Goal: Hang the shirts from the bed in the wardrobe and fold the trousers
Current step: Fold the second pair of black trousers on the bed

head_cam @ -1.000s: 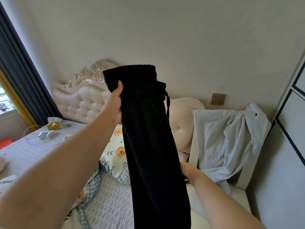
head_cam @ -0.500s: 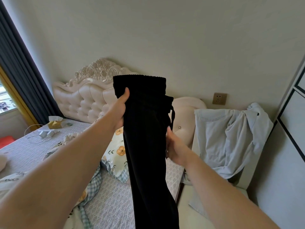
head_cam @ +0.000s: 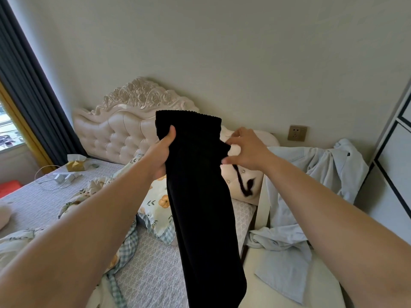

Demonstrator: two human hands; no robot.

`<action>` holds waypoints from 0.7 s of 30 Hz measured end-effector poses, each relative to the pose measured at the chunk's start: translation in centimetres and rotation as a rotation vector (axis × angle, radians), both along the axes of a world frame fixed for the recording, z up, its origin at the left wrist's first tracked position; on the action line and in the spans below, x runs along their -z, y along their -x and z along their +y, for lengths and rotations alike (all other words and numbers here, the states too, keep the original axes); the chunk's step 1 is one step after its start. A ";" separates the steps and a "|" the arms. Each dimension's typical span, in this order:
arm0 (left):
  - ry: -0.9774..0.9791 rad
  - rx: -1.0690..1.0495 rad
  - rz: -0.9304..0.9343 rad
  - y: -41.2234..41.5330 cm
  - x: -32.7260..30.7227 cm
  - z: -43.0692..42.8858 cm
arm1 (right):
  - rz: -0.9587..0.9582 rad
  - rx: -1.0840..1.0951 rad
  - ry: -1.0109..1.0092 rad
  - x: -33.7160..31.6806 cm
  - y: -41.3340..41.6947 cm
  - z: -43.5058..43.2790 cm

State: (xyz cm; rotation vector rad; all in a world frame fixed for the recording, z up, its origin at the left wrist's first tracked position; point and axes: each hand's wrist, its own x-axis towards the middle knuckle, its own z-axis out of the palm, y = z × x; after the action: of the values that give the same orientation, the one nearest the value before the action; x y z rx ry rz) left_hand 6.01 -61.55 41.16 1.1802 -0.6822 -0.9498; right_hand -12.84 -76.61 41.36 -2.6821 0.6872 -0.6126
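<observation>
Head view: the long black knit trousers point(head_cam: 200, 185) hang upright in the air over the near corner of the bed, waistband on top and the legs dropping together out of the bottom of the picture. The left hand point(head_cam: 160, 154) grips the waistband's left edge, thumb pressed on the front and fingers curled behind the cloth. The right hand point(head_cam: 246, 150) is at the right edge just under the waistband, fingers half spread with the tips at the fabric; whether they pinch it I cannot tell. A thin black drawstring point(head_cam: 243, 185) dangles below that hand.

Beneath lies the grey patterned bedspread point(head_cam: 151, 270) with a floral pillow point(head_cam: 158, 207). To the right, a crumpled pale blue shirt point(head_cam: 311, 174) is draped over a white chair point(head_cam: 262, 207), and the white wardrobe with black trim point(head_cam: 395, 156) stands at the edge.

By my reading, the trousers are being lined up and are not yet folded, and this shirt has yet to be hung.
</observation>
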 end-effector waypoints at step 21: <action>0.020 -0.099 -0.905 -0.4 -2.0 2.3 | -0.213 -0.072 -0.203 -3.8 1.5 0.5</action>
State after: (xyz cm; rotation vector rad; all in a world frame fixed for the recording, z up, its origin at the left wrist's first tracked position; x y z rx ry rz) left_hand 6.37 -59.21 43.13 1.6063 -1.3217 -0.2774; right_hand -14.39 -76.15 45.11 -2.4007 0.5597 -0.7528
